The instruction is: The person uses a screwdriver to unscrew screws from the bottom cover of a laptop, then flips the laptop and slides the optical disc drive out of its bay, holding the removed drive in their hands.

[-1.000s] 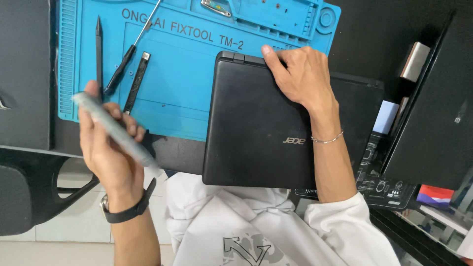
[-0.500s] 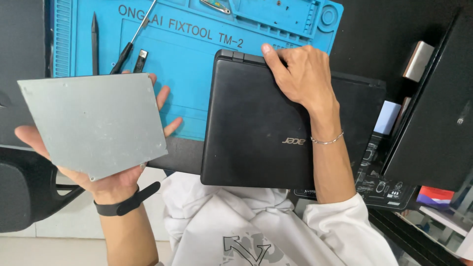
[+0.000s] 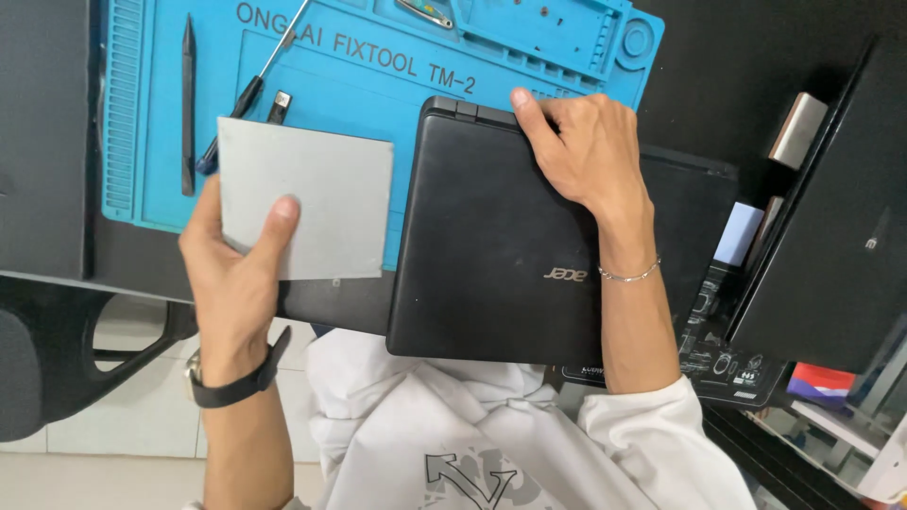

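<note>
Pinching a flat grey matte panel [image 3: 312, 194], left hand [image 3: 236, 274]; right hand [image 3: 586, 151] grips smooth black laptop [image 3: 491, 255].

Two hands: left hand [image 3: 236, 283], right hand [image 3: 586, 151]. One grey flat panel [image 3: 321, 189], one closed black laptop [image 3: 501, 255], one blue work mat [image 3: 378, 85]. One black pry tool [image 3: 187, 104], one screwdriver [image 3: 248, 94], one pair of tweezers [image 3: 425, 11], one wristwatch [image 3: 231, 382], one bracelet [image 3: 628, 276].
</note>
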